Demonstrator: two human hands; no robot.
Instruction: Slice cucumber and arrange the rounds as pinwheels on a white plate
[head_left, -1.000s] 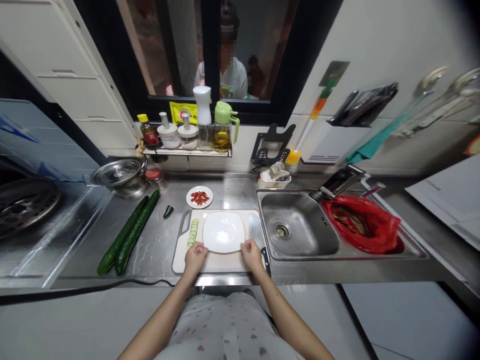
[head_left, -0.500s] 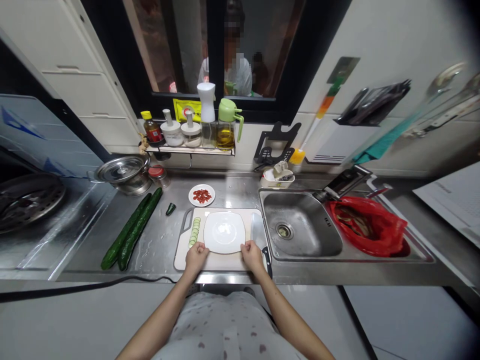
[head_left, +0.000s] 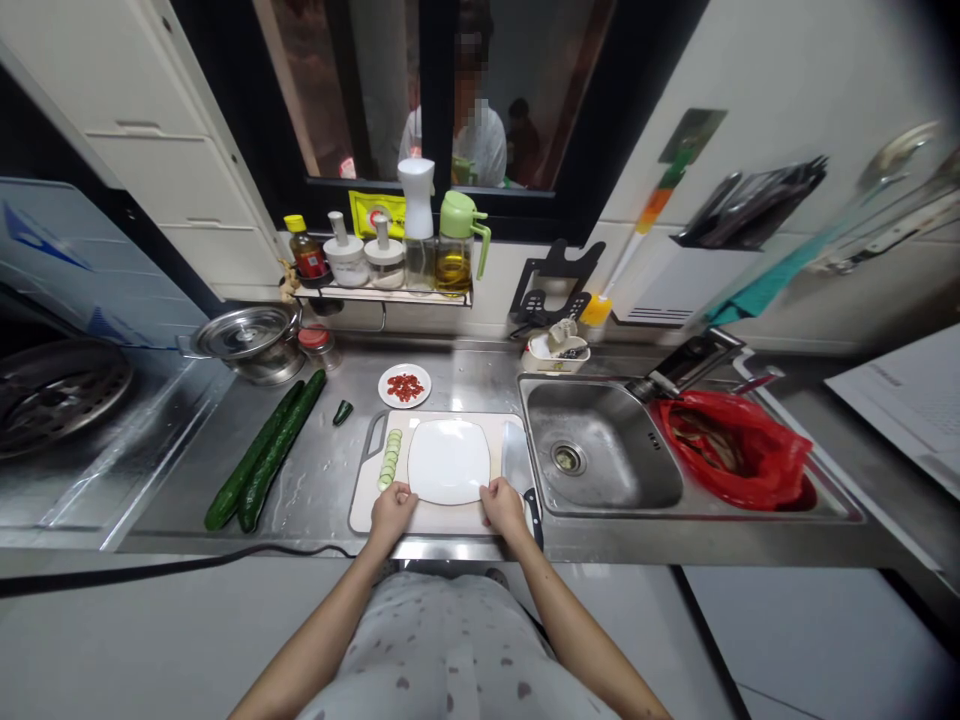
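A white squarish plate is over the middle of the cutting board. My left hand pinches the plate's near left corner, and my right hand pinches its near right corner. To the left of the plate lies a row of cucumber slices on the board, close to my left fingers. On the board's right side rests a kitchen knife, its black handle toward me beside my right hand. Whether the plate touches the board I cannot tell.
Two whole cucumbers and a cucumber end lie left on the counter. Behind the board stands a small plate of chopped red pieces. To the right is the sink with a red plastic bag. A pot stands back left.
Both hands keep hold of the plate, which looks slightly tilted compared with before: the bright reflection at its middle is gone. The view has shifted a little.
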